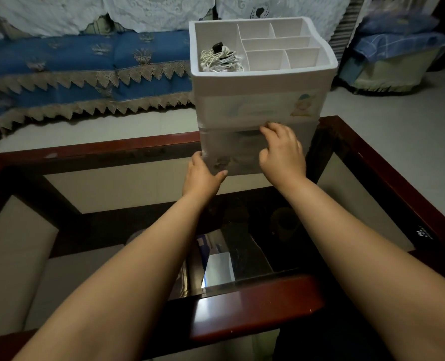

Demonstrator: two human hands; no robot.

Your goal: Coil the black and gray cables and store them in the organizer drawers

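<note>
Glass-topped table point(388, 162) carries a white organizer point(258, 82), upright, drawer fronts facing the person. Left hand point(202, 175) grips its lower left corner; right hand point(281, 152) curls fingers into the lower drawer point(237, 149). White cords point(220, 61) fill the top-left compartment.

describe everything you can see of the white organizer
The white organizer looks like plastic and stands upright on the far edge of a glass-topped table. Its open top tray has dividers; the left compartment holds coiled white cables. Two frosted drawers sit below. The left hand touches the lower drawer's corner, the right hand its front.
</note>
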